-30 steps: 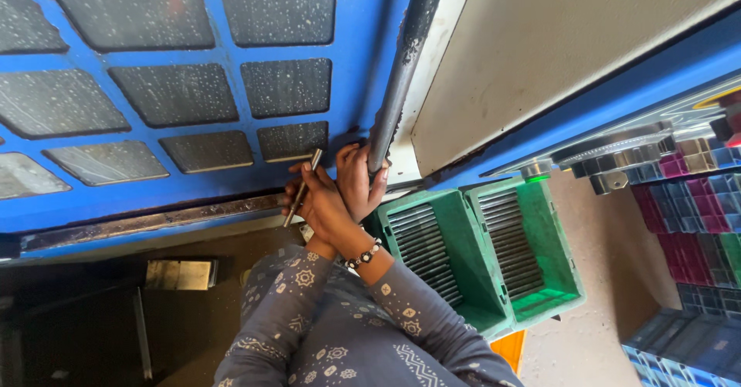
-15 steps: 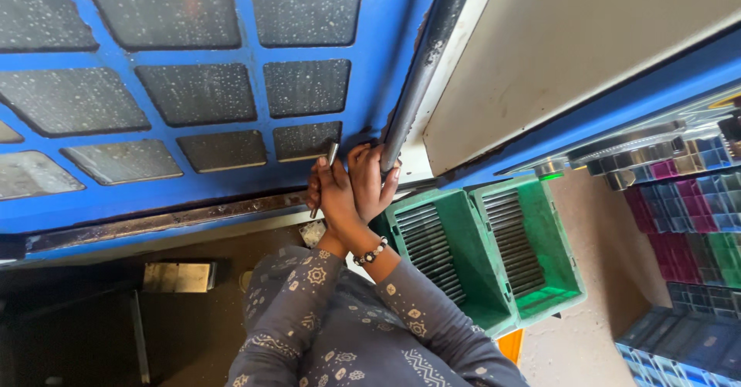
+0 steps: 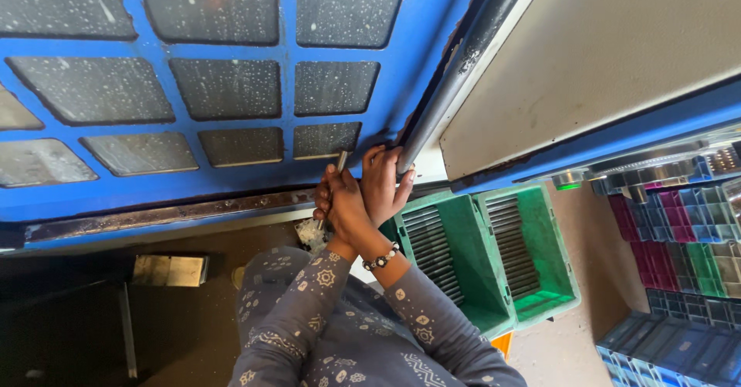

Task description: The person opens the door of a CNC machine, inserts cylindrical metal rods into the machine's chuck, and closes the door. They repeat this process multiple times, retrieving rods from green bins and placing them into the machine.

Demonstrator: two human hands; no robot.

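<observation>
Blue door (image 3: 231, 179) — two hands (image 3: 363, 194), one tool (image 3: 336, 172).

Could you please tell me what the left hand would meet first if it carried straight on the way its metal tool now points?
Probably the blue window frame: the left hand aims its thin metal tool at the frame's lower edge, under the small frosted pane. Depth is unclear.

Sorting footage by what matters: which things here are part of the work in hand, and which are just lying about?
In use:
left hand
thin metal tool
right hand
dark metal bar
blue glazed door

Lying about:
green crates
stacked coloured bins
metal plate
</observation>
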